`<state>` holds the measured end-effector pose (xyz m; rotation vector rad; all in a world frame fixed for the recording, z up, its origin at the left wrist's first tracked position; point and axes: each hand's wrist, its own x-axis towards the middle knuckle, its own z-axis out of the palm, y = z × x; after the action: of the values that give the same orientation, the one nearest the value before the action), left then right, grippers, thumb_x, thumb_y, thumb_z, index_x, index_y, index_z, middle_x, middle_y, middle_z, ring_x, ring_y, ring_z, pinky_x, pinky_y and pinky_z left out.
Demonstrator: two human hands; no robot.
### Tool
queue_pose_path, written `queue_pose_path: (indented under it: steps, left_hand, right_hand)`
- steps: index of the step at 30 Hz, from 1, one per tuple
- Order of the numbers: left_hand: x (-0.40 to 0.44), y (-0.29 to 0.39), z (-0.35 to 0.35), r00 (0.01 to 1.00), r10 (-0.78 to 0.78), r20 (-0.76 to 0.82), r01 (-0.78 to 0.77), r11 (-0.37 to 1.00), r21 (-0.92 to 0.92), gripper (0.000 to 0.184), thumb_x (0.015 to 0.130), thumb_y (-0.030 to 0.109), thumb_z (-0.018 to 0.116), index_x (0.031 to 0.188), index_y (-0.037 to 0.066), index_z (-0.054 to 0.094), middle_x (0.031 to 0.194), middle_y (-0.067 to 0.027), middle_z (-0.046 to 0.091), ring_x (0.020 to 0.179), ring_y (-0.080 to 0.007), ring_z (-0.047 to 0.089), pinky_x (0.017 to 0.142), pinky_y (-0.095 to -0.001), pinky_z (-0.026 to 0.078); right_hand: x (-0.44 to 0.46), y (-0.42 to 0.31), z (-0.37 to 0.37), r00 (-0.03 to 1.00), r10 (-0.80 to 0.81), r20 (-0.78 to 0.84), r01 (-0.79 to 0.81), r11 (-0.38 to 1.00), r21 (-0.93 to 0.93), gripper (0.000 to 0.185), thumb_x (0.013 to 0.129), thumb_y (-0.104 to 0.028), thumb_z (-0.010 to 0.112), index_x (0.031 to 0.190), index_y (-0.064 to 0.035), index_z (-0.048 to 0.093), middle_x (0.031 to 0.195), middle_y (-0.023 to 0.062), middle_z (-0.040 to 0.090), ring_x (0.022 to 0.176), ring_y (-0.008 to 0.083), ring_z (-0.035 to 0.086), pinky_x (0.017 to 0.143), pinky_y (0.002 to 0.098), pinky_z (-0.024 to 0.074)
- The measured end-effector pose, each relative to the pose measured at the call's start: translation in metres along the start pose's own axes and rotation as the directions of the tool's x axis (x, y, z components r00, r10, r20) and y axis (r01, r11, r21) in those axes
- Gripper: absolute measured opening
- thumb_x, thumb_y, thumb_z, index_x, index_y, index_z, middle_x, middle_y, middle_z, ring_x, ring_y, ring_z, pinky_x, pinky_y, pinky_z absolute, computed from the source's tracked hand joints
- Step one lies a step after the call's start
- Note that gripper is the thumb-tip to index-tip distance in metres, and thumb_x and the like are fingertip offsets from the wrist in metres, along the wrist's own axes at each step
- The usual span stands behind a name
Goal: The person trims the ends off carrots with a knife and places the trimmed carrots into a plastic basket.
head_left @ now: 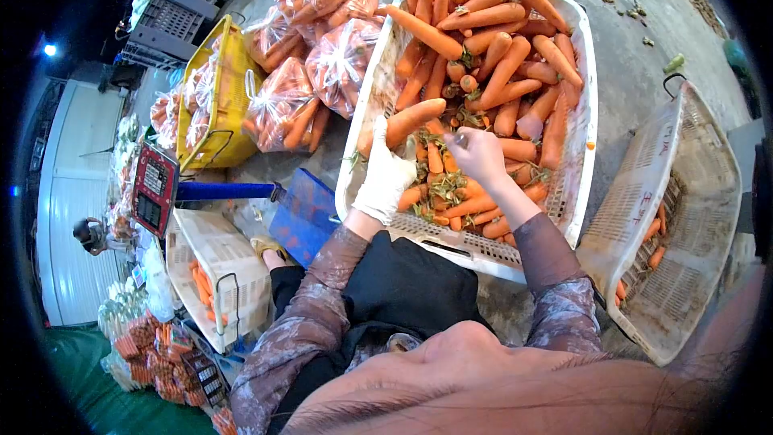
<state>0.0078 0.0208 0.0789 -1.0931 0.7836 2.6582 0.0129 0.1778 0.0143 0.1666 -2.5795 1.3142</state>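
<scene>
My left hand [388, 173], in a white glove, is wrapped round a carrot [415, 120] above the left side of a large white crate [590, 113]. Close by on the right, my bare right hand [481, 155] has its fingers pinched together. Whatever lies between those fingers is too small to make out. Loose carrots [503, 72] are heaped in the crate under and beyond both hands. Green leafy tops [447, 187] lie among the carrots near my wrists.
Clear bags of carrots [346, 64] stand left of the crate, beside a yellow crate [219, 101]. A blue-posted scale [225, 191] is nearer me. Pale crates holding a few carrots stand at right [700, 217] and lower left [213, 242]. Another person [97, 235] is far left.
</scene>
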Motion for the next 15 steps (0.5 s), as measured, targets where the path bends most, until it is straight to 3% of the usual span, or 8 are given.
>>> queue_pose_path:
  steps: [1, 2, 3, 5, 8, 9, 10, 15]
  left_hand:
    - [0.013, 0.0, -0.009, 1.0, -0.002, -0.005, 0.002, 1.0, -0.004, 0.045, 0.087, 0.03, 0.059, 0.118, -0.002, 0.048, 0.112, -0.0123, 0.055, 0.1, -0.0226, 0.054, 0.095, -0.0301, 0.043]
    - [0.033, -0.001, -0.023, 0.997, 0.025, 0.076, -0.026, 1.0, 0.01, 0.041, 0.082, 0.02, 0.064, 0.115, 0.0, 0.049, 0.107, -0.0112, 0.055, 0.098, -0.0233, 0.054, 0.094, -0.0311, 0.044]
    - [0.047, -0.001, -0.034, 0.986, 0.053, 0.157, -0.057, 0.998, 0.02, 0.04, 0.078, 0.01, 0.069, 0.111, 0.001, 0.05, 0.103, -0.0101, 0.055, 0.097, -0.024, 0.054, 0.093, -0.0322, 0.044]
    - [0.05, 0.005, -0.05, 0.943, 0.052, 0.327, -0.144, 0.954, 0.262, 0.038, 0.071, -0.003, 0.061, 0.108, 0.001, 0.053, 0.098, -0.0088, 0.058, 0.092, -0.0228, 0.056, 0.089, -0.032, 0.046]
    - [0.022, 0.002, -0.039, 0.889, 0.111, 0.444, -0.309, 0.862, 0.403, 0.029, 0.068, 0.004, 0.062, 0.097, 0.001, 0.058, 0.09, -0.0067, 0.061, 0.082, -0.0194, 0.06, 0.073, -0.0276, 0.049]
    - [0.026, 0.004, -0.043, 0.889, 0.11, 0.444, -0.307, 0.863, 0.401, 0.029, 0.068, 0.004, 0.062, 0.097, 0.001, 0.058, 0.09, -0.0067, 0.061, 0.082, -0.0194, 0.06, 0.073, -0.0276, 0.049]
    - [0.03, 0.008, -0.047, 0.894, 0.041, 0.445, -0.314, 0.767, 0.559, 0.036, 0.068, 0.003, 0.062, 0.103, 0.002, 0.056, 0.091, -0.0057, 0.061, 0.082, -0.0153, 0.058, 0.072, -0.0264, 0.048]
    - [0.022, -0.003, -0.052, 0.815, 0.16, 0.557, -0.579, 0.265, 0.771, 0.041, 0.068, 0.003, 0.061, 0.109, 0.0, 0.054, 0.094, -0.0063, 0.062, 0.083, -0.0147, 0.058, 0.073, -0.0259, 0.048]
  right_hand:
    - [0.003, 0.002, -0.001, 1.0, 0.001, 0.006, -0.001, 1.0, -0.002, 0.029, 0.081, -0.029, 0.063, 0.065, -0.0083, 0.052, 0.053, 0.0067, 0.053, 0.047, 0.025, 0.054, 0.045, 0.0347, 0.042]
    - [0.007, 0.006, -0.005, 0.946, 0.283, 0.157, -0.323, 0.852, 0.412, 0.03, 0.084, -0.03, 0.062, 0.065, -0.0093, 0.051, 0.05, 0.0026, 0.049, 0.044, 0.0185, 0.05, 0.042, 0.0301, 0.0383]
    - [0.01, 0.006, -0.01, 0.801, 0.445, 0.402, -0.588, 0.453, 0.67, 0.032, 0.086, -0.032, 0.062, 0.066, -0.0103, 0.05, 0.048, -0.0016, 0.045, 0.041, 0.0121, 0.046, 0.04, 0.0256, 0.0346]
    - [0.013, -0.002, -0.019, 0.836, 0.475, 0.276, -0.489, 0.417, 0.766, 0.032, 0.088, -0.027, 0.061, 0.064, -0.0109, 0.048, 0.049, -0.0066, 0.041, 0.042, 0.0047, 0.04, 0.039, 0.0216, 0.0302]
    - [0.014, 0.008, -0.019, 0.946, 0.325, -0.003, -0.273, 0.8, 0.534, 0.034, 0.086, -0.027, 0.062, 0.059, -0.0095, 0.048, 0.048, -0.0016, 0.047, 0.04, 0.0125, 0.047, 0.039, 0.0275, 0.0346]
    - [0.013, 0.001, -0.026, 0.993, 0.043, -0.111, -0.022, 0.982, 0.186, 0.033, 0.084, -0.026, 0.062, 0.059, -0.0092, 0.049, 0.05, 0.0019, 0.05, 0.043, 0.0181, 0.05, 0.041, 0.0314, 0.0374]
    - [0.012, -0.004, -0.029, 0.96, -0.259, -0.104, 0.234, 0.951, -0.202, 0.032, 0.082, -0.025, 0.063, 0.058, -0.009, 0.05, 0.052, 0.0055, 0.053, 0.045, 0.0236, 0.054, 0.043, 0.0353, 0.0402]
    - [0.005, -0.009, -0.023, 0.955, -0.295, -0.011, 0.279, 0.914, -0.293, 0.025, 0.078, -0.024, 0.063, 0.06, -0.0109, 0.053, 0.055, 0.0081, 0.056, 0.052, 0.0274, 0.058, 0.047, 0.0395, 0.0445]
